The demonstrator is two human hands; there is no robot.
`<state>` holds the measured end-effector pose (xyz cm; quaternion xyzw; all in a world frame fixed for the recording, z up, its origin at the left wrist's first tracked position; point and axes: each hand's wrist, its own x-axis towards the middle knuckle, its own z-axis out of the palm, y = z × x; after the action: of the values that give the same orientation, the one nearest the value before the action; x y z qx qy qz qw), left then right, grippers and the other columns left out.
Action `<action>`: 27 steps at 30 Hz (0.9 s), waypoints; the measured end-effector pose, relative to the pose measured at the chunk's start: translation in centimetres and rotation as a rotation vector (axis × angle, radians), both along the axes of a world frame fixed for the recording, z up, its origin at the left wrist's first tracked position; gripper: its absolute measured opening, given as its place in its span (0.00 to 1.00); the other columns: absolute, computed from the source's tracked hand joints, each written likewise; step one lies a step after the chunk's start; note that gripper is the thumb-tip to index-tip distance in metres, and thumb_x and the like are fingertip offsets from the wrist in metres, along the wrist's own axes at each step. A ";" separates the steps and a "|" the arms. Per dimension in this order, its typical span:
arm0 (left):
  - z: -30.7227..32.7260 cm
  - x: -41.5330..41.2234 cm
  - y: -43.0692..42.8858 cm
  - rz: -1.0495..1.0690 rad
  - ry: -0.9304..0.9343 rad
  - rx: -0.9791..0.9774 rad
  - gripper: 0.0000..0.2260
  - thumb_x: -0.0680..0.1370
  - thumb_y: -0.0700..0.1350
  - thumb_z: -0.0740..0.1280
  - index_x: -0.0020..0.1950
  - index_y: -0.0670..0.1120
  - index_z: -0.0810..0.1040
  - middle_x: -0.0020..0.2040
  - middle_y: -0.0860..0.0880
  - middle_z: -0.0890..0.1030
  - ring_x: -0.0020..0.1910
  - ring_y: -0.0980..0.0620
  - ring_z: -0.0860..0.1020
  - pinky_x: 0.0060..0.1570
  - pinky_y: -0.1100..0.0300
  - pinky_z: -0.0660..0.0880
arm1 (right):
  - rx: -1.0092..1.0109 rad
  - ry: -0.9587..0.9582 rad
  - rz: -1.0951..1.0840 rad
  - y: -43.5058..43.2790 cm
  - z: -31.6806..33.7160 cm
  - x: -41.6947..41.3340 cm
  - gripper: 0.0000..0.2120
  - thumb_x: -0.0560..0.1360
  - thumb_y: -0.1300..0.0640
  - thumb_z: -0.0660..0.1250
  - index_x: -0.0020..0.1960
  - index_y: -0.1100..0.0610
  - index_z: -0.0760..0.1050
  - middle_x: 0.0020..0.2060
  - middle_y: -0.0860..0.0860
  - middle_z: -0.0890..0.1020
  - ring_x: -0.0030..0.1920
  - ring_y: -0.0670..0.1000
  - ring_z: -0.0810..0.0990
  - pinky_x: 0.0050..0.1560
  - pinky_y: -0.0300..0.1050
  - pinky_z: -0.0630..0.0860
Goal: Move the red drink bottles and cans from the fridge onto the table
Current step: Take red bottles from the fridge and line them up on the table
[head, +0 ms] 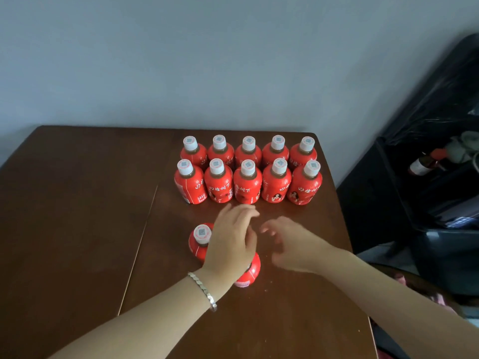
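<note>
Bare left hand (pixel 230 242), silver link bracelet (pixel 203 290) at its wrist, bare right hand (pixel 293 246)

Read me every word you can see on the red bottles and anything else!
"山楂树下" in white, on the labels of the front-row red bottles.
Small print on those labels: too blurred to read.
On the white caps: a square code, no readable words.
Label on the brown bottle at right: too small to read.
</note>
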<state>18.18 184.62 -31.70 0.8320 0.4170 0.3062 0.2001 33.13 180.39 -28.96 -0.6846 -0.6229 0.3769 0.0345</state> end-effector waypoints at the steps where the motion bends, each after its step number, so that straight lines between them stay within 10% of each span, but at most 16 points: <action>1: -0.1 -0.6 0.2 0.036 0.006 0.064 0.14 0.71 0.39 0.60 0.53 0.43 0.78 0.55 0.48 0.79 0.58 0.53 0.70 0.63 0.53 0.68 | -0.048 0.035 0.109 -0.2 -0.2 -0.9 0.33 0.69 0.57 0.70 0.71 0.49 0.61 0.62 0.49 0.66 0.62 0.51 0.72 0.60 0.44 0.72; 7: 0.2 -4.9 2.1 0.207 0.590 -0.293 0.21 0.76 0.54 0.64 0.67 0.48 0.68 0.67 0.48 0.69 0.68 0.47 0.68 0.65 0.50 0.66 | -0.015 0.039 0.010 -0.3 -3.3 -5.1 0.35 0.61 0.45 0.77 0.63 0.43 0.65 0.57 0.45 0.74 0.56 0.49 0.77 0.57 0.47 0.76; 14: 1.1 -8.2 3.3 0.168 0.409 -0.481 0.14 0.74 0.54 0.68 0.48 0.49 0.66 0.48 0.49 0.77 0.49 0.48 0.78 0.45 0.58 0.72 | -0.026 0.155 -0.410 0.0 -3.9 -6.3 0.20 0.58 0.48 0.75 0.47 0.47 0.74 0.42 0.45 0.81 0.42 0.45 0.81 0.42 0.43 0.81; 27: 0.0 -10.4 10.9 0.200 -0.031 -0.572 0.15 0.69 0.46 0.75 0.47 0.45 0.72 0.46 0.48 0.79 0.47 0.50 0.78 0.45 0.59 0.73 | 0.180 0.120 -0.702 9.0 -4.6 -10.7 0.37 0.64 0.41 0.74 0.68 0.53 0.67 0.59 0.52 0.78 0.59 0.55 0.77 0.58 0.51 0.75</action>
<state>7.73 195.49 -31.65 0.6919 0.5632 0.2072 0.4013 22.38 189.35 -33.51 -0.8274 -0.3777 0.3254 0.2584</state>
